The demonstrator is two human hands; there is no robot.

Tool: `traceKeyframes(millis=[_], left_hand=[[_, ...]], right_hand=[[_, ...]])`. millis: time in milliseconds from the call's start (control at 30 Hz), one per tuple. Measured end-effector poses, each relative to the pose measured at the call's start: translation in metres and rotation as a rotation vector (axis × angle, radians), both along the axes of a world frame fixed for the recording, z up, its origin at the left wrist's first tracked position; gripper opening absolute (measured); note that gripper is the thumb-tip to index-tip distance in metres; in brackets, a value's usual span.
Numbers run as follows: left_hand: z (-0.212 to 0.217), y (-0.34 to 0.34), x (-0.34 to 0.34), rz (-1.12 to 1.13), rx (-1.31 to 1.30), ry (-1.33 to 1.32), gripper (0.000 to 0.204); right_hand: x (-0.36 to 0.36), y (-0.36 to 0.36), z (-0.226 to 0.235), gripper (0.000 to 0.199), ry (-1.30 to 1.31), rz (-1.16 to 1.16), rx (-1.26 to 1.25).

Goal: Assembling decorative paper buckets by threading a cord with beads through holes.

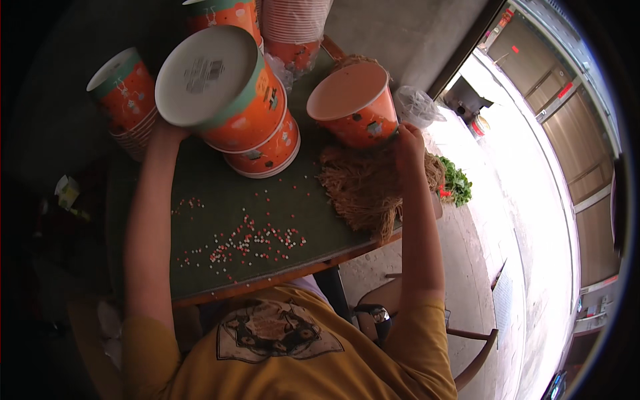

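Over the green tabletop [293, 207], head view: I judge it best to support the orange tub [353, 121] without crushing its wall, steady the inverted tub stack [257, 130], and clear the scattered beads [247, 243]. The tub tilts just left of my right hand [410, 139], mouth toward the camera; that hand grips its lower right side. The stack is just right of my left hand [171, 131]; hidden fingers, so I cannot tell its grip.

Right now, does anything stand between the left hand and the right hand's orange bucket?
Yes: an upside-down bucket stack is between the mostly hidden left hand and the orange bucket in the right hand.
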State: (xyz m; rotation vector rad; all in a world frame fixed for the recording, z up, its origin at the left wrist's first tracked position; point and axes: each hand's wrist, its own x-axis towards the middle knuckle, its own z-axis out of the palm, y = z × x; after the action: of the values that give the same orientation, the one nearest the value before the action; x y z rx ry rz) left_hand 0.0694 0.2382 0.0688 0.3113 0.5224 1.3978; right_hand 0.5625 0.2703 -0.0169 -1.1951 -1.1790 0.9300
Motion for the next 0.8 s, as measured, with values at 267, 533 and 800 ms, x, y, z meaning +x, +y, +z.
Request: traceKeyframes(millis=[267,533,800], left_hand=[[0.042,-0.069,0.021,0.178,0.85,0.686,0.043],[0.104,-0.172,-0.019,0.703,0.375,1.651,0.041],[0.032,-0.207,0.073,0.639,0.403,2.486,0.019]], right_hand=[[-0.003,-0.008,0.017,0.028,0.04,-0.174,-0.085],[-0.037,-0.102,0.059,0.019,-0.702,-0.349,0.612],[-0.061,-0.126,0.022,0.017,-1.34,0.112,0.535]])
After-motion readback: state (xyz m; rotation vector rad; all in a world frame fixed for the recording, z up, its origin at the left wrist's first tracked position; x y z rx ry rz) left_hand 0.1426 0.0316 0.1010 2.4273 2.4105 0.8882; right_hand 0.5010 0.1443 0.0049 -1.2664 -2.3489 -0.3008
